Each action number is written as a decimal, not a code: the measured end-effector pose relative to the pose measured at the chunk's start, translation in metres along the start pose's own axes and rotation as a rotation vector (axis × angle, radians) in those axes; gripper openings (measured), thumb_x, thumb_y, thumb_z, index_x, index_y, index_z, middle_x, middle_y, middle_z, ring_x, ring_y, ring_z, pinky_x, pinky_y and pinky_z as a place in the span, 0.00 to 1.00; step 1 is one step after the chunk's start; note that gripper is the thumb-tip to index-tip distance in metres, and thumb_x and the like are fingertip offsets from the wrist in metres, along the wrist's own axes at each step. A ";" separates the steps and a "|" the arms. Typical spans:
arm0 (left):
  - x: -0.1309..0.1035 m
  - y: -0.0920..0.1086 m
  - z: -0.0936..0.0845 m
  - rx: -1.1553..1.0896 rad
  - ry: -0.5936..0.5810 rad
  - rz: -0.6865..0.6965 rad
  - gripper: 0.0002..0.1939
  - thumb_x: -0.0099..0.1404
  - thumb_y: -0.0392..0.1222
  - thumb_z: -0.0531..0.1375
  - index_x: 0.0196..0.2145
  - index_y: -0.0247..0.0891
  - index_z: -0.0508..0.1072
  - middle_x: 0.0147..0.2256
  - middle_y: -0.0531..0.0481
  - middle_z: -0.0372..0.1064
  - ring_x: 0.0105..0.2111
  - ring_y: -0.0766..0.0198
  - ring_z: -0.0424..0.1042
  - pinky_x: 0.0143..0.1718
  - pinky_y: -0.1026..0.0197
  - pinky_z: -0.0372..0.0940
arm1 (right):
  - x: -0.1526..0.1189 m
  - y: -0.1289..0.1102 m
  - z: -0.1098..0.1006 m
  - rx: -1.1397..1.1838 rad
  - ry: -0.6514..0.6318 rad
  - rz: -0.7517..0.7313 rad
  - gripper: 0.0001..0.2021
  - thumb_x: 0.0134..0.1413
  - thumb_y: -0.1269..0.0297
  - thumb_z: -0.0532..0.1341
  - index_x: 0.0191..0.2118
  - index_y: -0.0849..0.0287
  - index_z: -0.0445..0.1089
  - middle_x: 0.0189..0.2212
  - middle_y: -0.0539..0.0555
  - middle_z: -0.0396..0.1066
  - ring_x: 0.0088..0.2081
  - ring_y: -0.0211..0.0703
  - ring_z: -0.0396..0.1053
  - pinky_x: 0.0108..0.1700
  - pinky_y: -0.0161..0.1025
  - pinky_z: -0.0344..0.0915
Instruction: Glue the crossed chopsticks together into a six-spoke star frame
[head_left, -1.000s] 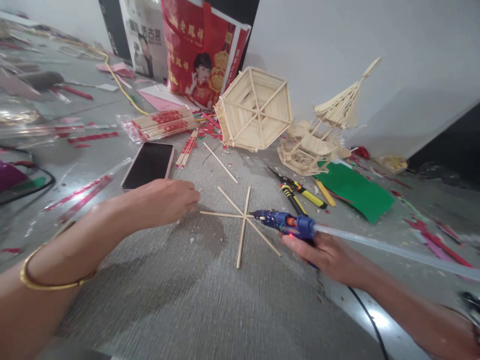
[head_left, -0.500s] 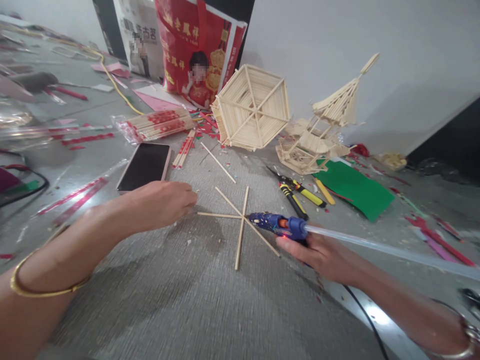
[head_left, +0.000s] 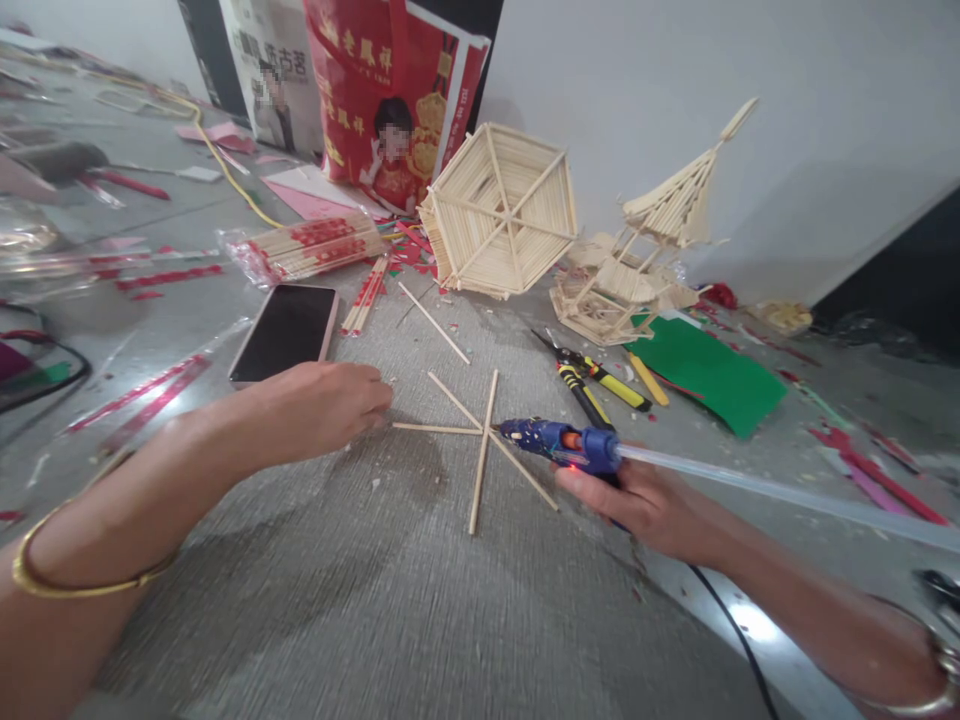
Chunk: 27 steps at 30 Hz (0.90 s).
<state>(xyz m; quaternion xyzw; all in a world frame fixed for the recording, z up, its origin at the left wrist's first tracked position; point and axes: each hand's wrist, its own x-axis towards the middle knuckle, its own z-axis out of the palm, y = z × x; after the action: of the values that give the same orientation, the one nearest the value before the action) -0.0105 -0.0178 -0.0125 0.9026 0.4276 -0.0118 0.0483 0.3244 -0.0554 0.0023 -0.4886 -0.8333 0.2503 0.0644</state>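
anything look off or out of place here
The stick pagoda looks askew, its pointed roof leaning right. Red scraps lie untidily by the red shopping bag. Nothing seems odd about the glue gun.

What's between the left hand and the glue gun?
Crossed wooden sticks, flat on the grey surface, per the head view. One stick end points at the left hand; the crossing sits at the nozzle of the glue gun.

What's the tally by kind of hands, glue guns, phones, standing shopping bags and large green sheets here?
Hands: 2 (left hand, right hand)
Glue gun: 1
Phone: 1
Bags: 2 (red bag, white bag)
Large green sheet: 1
Total: 7
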 end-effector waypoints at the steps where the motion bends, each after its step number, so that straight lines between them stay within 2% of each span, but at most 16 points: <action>1: 0.000 0.000 0.000 0.002 -0.009 0.008 0.12 0.69 0.40 0.49 0.35 0.39 0.72 0.33 0.49 0.70 0.33 0.64 0.70 0.36 0.63 0.60 | 0.000 0.001 0.000 0.008 0.000 0.000 0.22 0.62 0.45 0.48 0.37 0.56 0.71 0.26 0.50 0.68 0.28 0.41 0.65 0.29 0.37 0.62; 6: 0.001 0.002 -0.002 0.000 -0.006 0.005 0.12 0.69 0.40 0.50 0.35 0.39 0.72 0.34 0.48 0.70 0.33 0.64 0.69 0.35 0.63 0.60 | -0.004 0.006 0.000 0.040 -0.012 0.017 0.22 0.62 0.45 0.48 0.35 0.56 0.69 0.20 0.48 0.61 0.23 0.38 0.61 0.24 0.35 0.58; 9: 0.001 0.002 -0.002 0.014 -0.002 0.027 0.12 0.69 0.40 0.49 0.34 0.39 0.72 0.34 0.48 0.70 0.33 0.64 0.69 0.35 0.63 0.60 | -0.008 0.004 0.001 0.051 0.002 0.002 0.21 0.62 0.46 0.48 0.35 0.56 0.69 0.21 0.49 0.63 0.24 0.39 0.62 0.25 0.36 0.59; 14: 0.002 0.003 -0.002 0.012 0.022 0.006 0.13 0.69 0.39 0.48 0.36 0.37 0.72 0.34 0.47 0.69 0.34 0.63 0.69 0.36 0.62 0.61 | -0.015 0.004 0.005 -0.008 0.201 -0.152 0.17 0.62 0.48 0.50 0.32 0.55 0.65 0.26 0.52 0.68 0.27 0.42 0.66 0.29 0.38 0.63; 17: 0.003 0.004 -0.003 0.001 0.062 0.009 0.14 0.69 0.40 0.47 0.36 0.37 0.72 0.34 0.47 0.69 0.35 0.63 0.70 0.37 0.62 0.61 | -0.023 0.028 0.004 -0.144 0.285 -0.300 0.10 0.61 0.55 0.53 0.39 0.56 0.64 0.32 0.54 0.70 0.31 0.43 0.69 0.31 0.38 0.66; 20: 0.004 0.006 -0.003 -0.013 0.073 0.008 0.14 0.69 0.40 0.47 0.36 0.36 0.72 0.34 0.48 0.68 0.34 0.63 0.69 0.38 0.62 0.61 | -0.038 0.068 -0.001 -0.372 0.304 -0.438 0.13 0.59 0.63 0.54 0.48 0.58 0.61 0.42 0.60 0.71 0.38 0.47 0.72 0.35 0.40 0.69; 22: 0.004 0.007 -0.002 -0.026 0.068 0.006 0.14 0.68 0.40 0.48 0.36 0.36 0.72 0.34 0.47 0.68 0.34 0.63 0.70 0.38 0.62 0.61 | -0.050 0.093 -0.005 -0.490 0.291 -0.454 0.14 0.57 0.68 0.51 0.49 0.58 0.62 0.42 0.60 0.72 0.40 0.49 0.73 0.38 0.42 0.70; 24: 0.005 0.007 -0.001 -0.045 0.062 0.007 0.13 0.68 0.40 0.48 0.36 0.37 0.72 0.35 0.47 0.69 0.35 0.63 0.70 0.38 0.62 0.61 | -0.063 0.112 -0.008 -0.564 0.252 -0.412 0.14 0.55 0.69 0.52 0.48 0.58 0.63 0.40 0.61 0.72 0.37 0.50 0.73 0.35 0.43 0.71; 27: 0.007 0.007 0.003 -0.074 0.078 0.021 0.13 0.69 0.40 0.48 0.36 0.37 0.72 0.35 0.48 0.68 0.35 0.63 0.69 0.37 0.62 0.61 | -0.079 0.127 -0.008 -0.591 0.211 -0.322 0.13 0.55 0.69 0.52 0.46 0.57 0.64 0.40 0.62 0.72 0.35 0.51 0.73 0.34 0.44 0.71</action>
<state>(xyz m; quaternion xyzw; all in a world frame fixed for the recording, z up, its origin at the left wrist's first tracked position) -0.0006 -0.0164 -0.0155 0.9043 0.4199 0.0399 0.0650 0.4669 -0.0694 -0.0409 -0.3717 -0.9249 -0.0667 0.0444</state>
